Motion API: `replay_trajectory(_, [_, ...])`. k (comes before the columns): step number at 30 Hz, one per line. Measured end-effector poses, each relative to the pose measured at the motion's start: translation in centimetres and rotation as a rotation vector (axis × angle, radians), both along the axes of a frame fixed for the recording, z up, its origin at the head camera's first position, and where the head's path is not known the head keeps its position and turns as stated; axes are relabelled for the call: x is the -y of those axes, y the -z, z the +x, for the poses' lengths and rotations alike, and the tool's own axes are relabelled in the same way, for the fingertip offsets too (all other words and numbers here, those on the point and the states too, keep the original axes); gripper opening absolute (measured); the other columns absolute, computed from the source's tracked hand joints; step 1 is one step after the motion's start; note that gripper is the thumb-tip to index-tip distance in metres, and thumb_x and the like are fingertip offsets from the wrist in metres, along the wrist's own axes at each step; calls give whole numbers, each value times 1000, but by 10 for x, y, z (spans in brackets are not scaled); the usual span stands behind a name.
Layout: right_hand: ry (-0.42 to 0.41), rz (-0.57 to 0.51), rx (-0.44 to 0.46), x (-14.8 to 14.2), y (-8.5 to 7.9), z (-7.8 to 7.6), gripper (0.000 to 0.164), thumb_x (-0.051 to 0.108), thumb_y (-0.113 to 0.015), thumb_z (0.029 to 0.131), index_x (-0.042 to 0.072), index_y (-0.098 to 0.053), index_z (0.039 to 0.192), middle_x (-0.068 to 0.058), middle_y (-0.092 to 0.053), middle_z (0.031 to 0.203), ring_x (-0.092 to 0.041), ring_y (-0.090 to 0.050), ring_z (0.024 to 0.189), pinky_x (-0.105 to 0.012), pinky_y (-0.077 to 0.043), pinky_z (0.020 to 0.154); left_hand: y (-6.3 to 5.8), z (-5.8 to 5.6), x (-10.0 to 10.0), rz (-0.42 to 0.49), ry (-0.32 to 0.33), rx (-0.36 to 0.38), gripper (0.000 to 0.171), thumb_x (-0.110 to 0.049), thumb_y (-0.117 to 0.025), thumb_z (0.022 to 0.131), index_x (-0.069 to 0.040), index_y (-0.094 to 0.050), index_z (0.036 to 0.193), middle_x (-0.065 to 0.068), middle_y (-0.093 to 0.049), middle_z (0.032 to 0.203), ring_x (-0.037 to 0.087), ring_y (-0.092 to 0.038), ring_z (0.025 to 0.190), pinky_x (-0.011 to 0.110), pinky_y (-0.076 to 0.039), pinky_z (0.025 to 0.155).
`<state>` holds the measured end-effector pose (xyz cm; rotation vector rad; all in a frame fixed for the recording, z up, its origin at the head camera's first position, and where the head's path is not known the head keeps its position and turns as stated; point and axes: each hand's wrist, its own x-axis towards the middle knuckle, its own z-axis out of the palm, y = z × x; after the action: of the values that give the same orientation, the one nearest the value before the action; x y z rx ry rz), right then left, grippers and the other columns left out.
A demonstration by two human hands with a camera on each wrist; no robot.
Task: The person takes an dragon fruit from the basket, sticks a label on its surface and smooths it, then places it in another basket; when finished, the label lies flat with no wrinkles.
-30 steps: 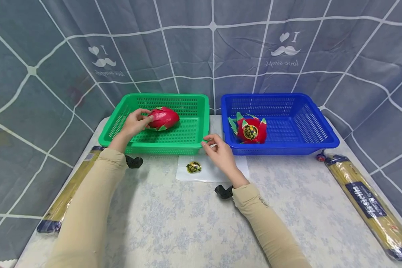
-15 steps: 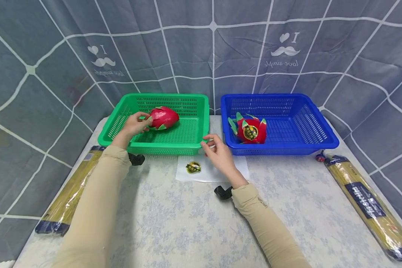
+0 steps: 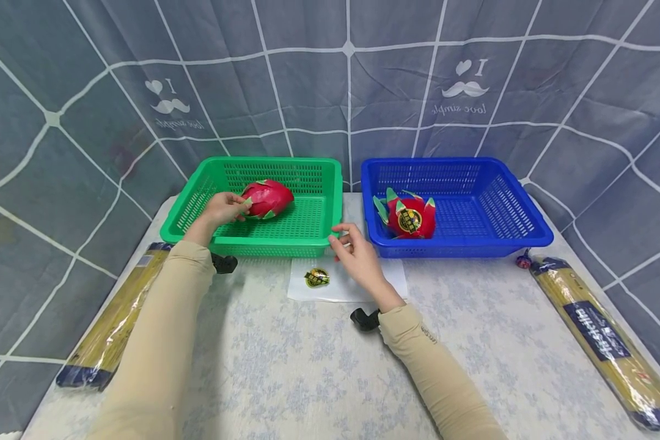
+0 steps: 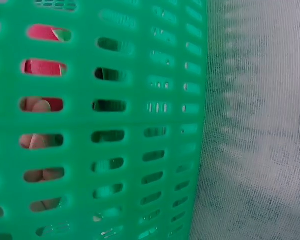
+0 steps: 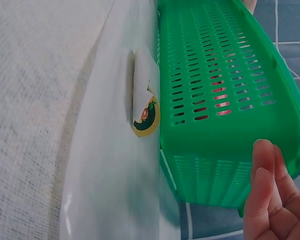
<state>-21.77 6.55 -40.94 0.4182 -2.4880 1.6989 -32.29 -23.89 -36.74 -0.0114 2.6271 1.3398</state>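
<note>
In the green basket (image 3: 253, 241), a red dragon fruit (image 3: 271, 198) with green-tipped scales lies on its side. My left hand (image 3: 223, 209) reaches over the front rim and pinches the leafy left end of this fruit. Through the slots in the left wrist view, its fingers (image 4: 40, 106) show close to red skin. My right hand (image 3: 356, 256) is at the front right corner of the green basket, its fingers loosely bent. In the right wrist view, fingertips (image 5: 262, 150) overlap the outer wall just below the rim.
A blue basket (image 3: 456, 245) to the right holds another dragon fruit (image 3: 420, 221) with a black-and-gold label. A similar sticker (image 3: 316, 277) lies on a white sheet (image 3: 341, 290) in front. Pasta packs (image 3: 123, 305) flank both sides. A grey curtain (image 3: 308, 79) hangs behind.
My left hand has drawn back slightly toward the fruit's end, and the forearm has swung a little right. The right hand keeps its place. The view has tilted up slightly.
</note>
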Motion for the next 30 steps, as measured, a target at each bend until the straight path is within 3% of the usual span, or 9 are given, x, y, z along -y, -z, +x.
replay_trajectory(4, [-8,-4,-8,1,0,0,27,33,-49,92,19,-47,114,-16,-62,87,-32,-60,66,-31,-38,49,-4,1,-1,75,13,33,27,-22,-51,91,3,-50,102,3,-63,84,24,-60,80,38,-43,75])
replay_trajectory(9, [-1,8,-9,3,0,1,29,35,-48,92,18,-47,116,-15,-62,87,-31,-61,66,-32,-40,51,-11,6,-2,288,-74,62,22,-14,-49,92,3,-50,104,-2,-62,77,11,-61,71,28,-45,71])
replay_trajectory(12, [4,72,-13,3,-4,4,33,35,-48,92,18,-46,119,-12,-61,87,-27,-62,66,-31,-43,52,-17,12,-6,385,-85,55,23,-15,-48,93,3,-50,108,-3,-62,80,8,-61,72,24,-46,72])
replay_trajectory(17, [75,313,-55,-1,-22,17,47,46,-49,88,16,-45,124,0,-60,97,-15,-60,71,-30,-44,57,-37,32,-34,494,7,-6,24,-17,-50,92,3,-50,106,1,-62,84,10,-61,78,25,-46,75])
replay_trajectory(19, [126,331,-59,-4,-32,24,56,51,-50,85,14,-44,126,0,-58,104,-12,-59,76,-30,-45,60,-49,45,-51,542,56,-40,20,-15,-51,92,2,-51,101,3,-62,83,13,-61,78,26,-46,76])
replay_trajectory(21, [161,262,-53,-9,-41,30,65,55,-52,82,13,-38,130,-2,-55,112,-12,-60,80,-32,-46,62,-60,59,-67,595,106,-79,16,-14,-51,91,1,-52,97,5,-62,82,14,-61,78,27,-46,77])
replay_trajectory(24, [141,47,-52,-20,-49,37,73,49,-59,80,18,-26,137,-2,-46,125,-14,-59,91,-33,-49,66,-74,84,-88,667,201,-130,9,-11,-51,91,-2,-53,92,5,-61,81,16,-61,78,28,-46,77])
replay_trajectory(27, [35,-183,-80,-34,-53,41,76,30,-64,82,24,-16,140,-3,-35,134,-19,-54,104,-32,-49,73,-81,109,-106,717,289,-170,7,-8,-49,91,-3,-53,89,6,-61,81,18,-62,79,31,-46,77])
replay_trajectory(30, [-93,-336,-136,-48,-53,48,83,11,-68,79,22,-15,142,-6,-29,139,-24,-43,116,-32,-47,81,-81,134,-121,729,346,-182,6,-7,-49,91,-3,-53,88,8,-63,82,21,-63,79,32,-48,75])
